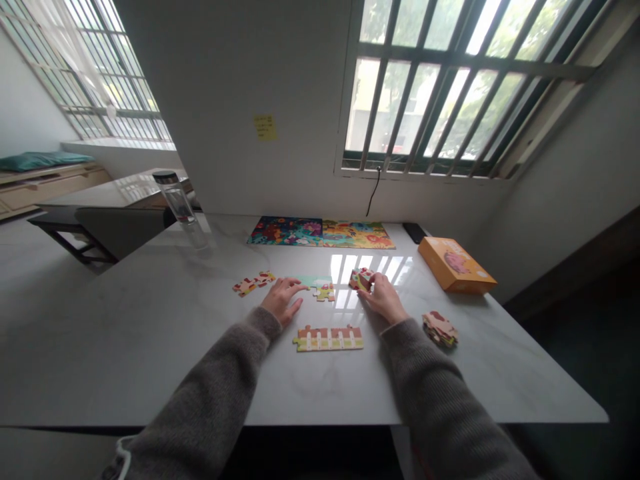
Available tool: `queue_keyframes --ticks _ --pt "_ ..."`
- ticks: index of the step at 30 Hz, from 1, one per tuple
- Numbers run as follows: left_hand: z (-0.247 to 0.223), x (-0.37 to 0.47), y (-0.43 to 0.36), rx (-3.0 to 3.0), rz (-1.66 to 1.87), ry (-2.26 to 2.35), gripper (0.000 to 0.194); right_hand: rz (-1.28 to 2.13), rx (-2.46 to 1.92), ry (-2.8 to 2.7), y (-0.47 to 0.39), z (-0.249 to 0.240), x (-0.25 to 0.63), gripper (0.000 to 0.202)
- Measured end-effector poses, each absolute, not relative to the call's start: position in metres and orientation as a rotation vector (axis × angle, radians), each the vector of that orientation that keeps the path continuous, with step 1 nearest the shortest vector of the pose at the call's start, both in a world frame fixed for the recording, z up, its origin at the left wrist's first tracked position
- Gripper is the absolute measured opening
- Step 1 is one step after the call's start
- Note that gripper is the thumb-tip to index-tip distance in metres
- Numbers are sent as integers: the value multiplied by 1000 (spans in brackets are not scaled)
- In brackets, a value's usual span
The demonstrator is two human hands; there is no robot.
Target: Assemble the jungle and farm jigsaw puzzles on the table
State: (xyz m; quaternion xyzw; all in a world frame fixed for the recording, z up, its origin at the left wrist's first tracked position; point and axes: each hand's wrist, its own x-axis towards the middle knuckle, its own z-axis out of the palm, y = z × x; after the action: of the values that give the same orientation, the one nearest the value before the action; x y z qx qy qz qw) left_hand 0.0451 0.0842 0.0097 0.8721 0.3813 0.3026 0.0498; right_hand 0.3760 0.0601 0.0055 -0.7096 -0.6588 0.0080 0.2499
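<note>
My left hand (283, 300) rests on the white table with thumb and fingers apart, its fingertips at the left edge of a partly joined green puzzle section (325, 292). Farther right, my right hand (385, 300) pinches a puzzle piece (361, 279) with red and brown print; whether several pieces lie stacked there I cannot tell. Nearer to me, a joined strip of puzzle pieces (330, 339) shows a white fence. Left of my left hand lie a few loose puzzle pieces (253, 283). A pile of puzzle pieces (440, 329) sits right of my right forearm.
Two colourful picture sheets (320, 232) lie along the wall. An orange box (457, 265) and a black phone (413, 233) are at the back right. A clear bottle (175, 197) with a dark lid stands at the far left table edge (150, 241).
</note>
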Motion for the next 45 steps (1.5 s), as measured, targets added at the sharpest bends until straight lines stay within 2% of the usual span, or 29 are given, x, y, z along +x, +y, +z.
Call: queue_keyframes --ticks 3,9,15,18,22,29,35,40,45 --pt "12 47 83 2667 953 1099 31 65 -1867 -1785 60 10 375 37" --pt "15 49 80 2650 922 1028 25 306 -1603 -1762 57 20 363 16" --pt "20 58 72 2635 940 980 18 637 -1279 -1788 45 32 326 46" --pt "23 68 63 2625 988 953 12 862 -1142 -1677 39 35 306 46" --pt "25 76 56 2601 1074 917 28 1053 -983 -1464 35 35 288 37" --pt "24 77 56 2521 1156 1042 47 1139 -952 -1335 24 38 270 41" --pt "27 75 55 2643 1154 1068 50 1215 -918 -1337 15 37 261 36" --pt "29 71 58 2701 1140 1040 49 1176 -939 -1439 17 33 264 53" --pt "29 69 58 2627 1198 977 47 1096 -950 -1610 19 28 268 45"
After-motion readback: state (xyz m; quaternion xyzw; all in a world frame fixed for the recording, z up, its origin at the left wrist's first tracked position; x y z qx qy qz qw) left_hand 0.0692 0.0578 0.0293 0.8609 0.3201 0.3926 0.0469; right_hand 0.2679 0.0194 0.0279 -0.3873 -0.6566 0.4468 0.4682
